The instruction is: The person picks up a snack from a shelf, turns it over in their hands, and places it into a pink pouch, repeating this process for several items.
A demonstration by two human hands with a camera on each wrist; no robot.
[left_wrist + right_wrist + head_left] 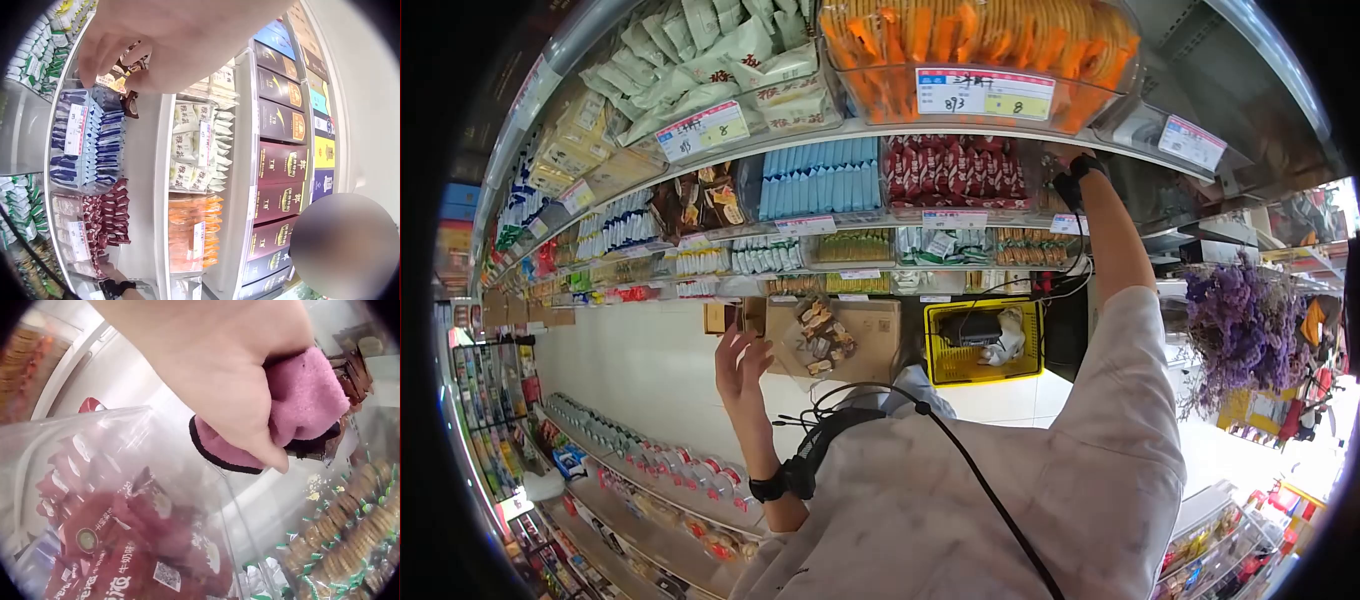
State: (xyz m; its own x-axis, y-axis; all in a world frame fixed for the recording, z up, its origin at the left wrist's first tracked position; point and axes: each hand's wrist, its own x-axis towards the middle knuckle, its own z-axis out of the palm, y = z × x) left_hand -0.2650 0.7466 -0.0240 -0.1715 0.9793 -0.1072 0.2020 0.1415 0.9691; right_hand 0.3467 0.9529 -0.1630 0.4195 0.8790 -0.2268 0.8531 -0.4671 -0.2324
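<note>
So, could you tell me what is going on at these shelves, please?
A person stands at a shop's snack shelves with both arms raised. Their right hand grips a pink cloth right beside a clear bin of red packets on an upper shelf. Their left hand pinches a few small brown packets in front of the rows of blue packets. A yellow basket sits below, by the shelving.

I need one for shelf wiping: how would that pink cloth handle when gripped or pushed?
Probably floppy: the pink cloth bunches into folds inside the right hand. Likely light and soft, since its fuzzy pile squashes in that grip. Unlikely to slip or roll; it should drag rather than slide.
</note>
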